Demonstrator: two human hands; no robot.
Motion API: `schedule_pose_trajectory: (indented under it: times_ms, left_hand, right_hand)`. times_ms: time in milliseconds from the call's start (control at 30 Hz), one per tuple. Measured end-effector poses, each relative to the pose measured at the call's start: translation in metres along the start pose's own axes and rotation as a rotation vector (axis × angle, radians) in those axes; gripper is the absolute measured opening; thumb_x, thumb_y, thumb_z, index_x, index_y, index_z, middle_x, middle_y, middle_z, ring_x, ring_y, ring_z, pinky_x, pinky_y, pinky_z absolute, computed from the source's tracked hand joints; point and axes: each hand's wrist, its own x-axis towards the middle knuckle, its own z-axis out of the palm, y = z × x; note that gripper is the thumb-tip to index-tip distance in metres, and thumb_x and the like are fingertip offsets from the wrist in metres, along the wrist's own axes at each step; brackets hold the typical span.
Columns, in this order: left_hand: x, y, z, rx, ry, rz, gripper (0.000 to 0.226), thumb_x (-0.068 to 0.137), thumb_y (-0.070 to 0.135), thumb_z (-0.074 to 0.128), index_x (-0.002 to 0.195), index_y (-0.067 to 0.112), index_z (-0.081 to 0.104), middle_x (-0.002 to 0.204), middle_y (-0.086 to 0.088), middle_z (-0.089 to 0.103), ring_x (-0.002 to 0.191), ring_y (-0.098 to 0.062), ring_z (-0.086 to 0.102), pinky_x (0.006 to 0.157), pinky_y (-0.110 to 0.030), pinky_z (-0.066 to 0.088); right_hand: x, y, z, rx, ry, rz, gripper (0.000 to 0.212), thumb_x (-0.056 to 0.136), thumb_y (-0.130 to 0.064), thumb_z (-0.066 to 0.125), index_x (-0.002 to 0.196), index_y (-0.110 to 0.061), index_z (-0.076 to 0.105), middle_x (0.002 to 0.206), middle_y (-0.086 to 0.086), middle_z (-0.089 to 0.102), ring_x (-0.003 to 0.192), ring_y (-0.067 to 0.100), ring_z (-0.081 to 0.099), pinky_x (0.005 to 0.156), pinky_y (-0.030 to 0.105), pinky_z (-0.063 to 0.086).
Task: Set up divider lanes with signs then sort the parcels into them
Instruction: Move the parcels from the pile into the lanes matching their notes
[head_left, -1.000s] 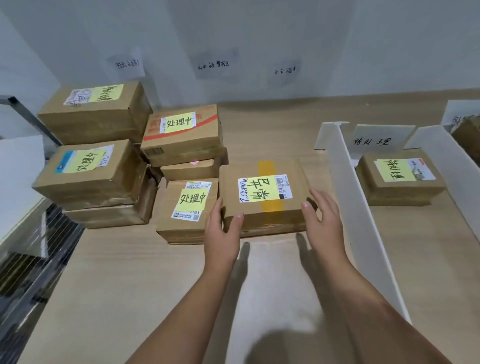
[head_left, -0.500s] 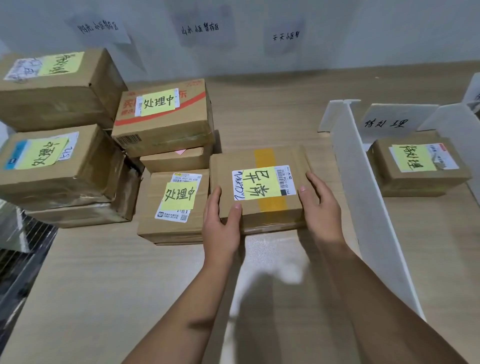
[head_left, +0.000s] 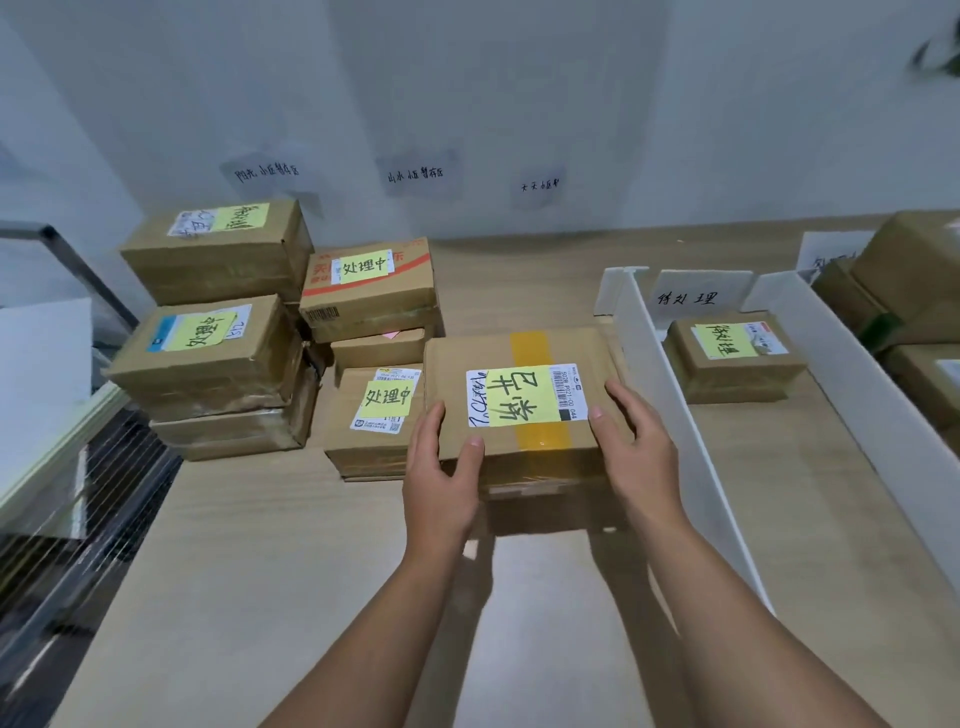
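Parcel with the yellow note (head_left: 519, 400) sits at the centre of the head view, held between both hands. A shadow on the table (head_left: 260, 571) under its near edge suggests it is off the surface. The left hand (head_left: 441, 483) grips the near left corner, thumb lying on the top face, fingers round the side. The right hand (head_left: 641, 457) grips the right edge the same way, thumb on top beside the barcode label.

From where I stand, the step looks like carrying this one to its lane. To do it well I'd hold it level and read the note against the signs before committing. I'd also lift high enough to clear the white divider (head_left: 680, 415) standing just right of the right hand, since a knock could tip that thin wall. The lane beyond it, right of centre, has a sign (head_left: 691, 299) at its far end and one parcel in the lane (head_left: 727, 358). The unsorted stack (head_left: 218, 353) fills the left of the frame, its nearest box just beside the one in hand.
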Motion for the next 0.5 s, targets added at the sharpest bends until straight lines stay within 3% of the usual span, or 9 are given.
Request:
schedule_pose_trajectory:
  times_ms: [300, 500]
  left_hand:
    - [-0.134, 0.031, -0.054, -0.084, -0.030, 0.163, 0.057, 0.095, 0.038, 0.064, 0.147, 0.044, 0.042, 0.152, 0.020, 0.042, 0.141, -0.006, 0.038, 0.114, -0.045, 0.041]
    - [-0.239, 0.036, -0.087, -0.126, -0.069, 0.186, 0.056, 0.094, 0.035, 0.066, 0.144, 0.047, 0.044, 0.149, 0.022, 0.045, 0.138, -0.005, 0.042, 0.112, -0.043, 0.044]
  right_hand:
    - [-0.148, -0.034, -0.071, 0.046, 0.140, -0.094, 0.043, 0.097, -0.029, 0.063, 0.140, -0.030, 0.057, 0.143, -0.013, 0.052, 0.131, 0.004, 0.045, 0.114, 0.033, 0.037]
    - [-0.264, -0.037, -0.120, 0.039, 0.237, -0.107, 0.042, 0.097, -0.034, 0.064, 0.139, -0.035, 0.057, 0.137, -0.024, 0.049, 0.132, 0.001, 0.044, 0.114, 0.037, 0.040]
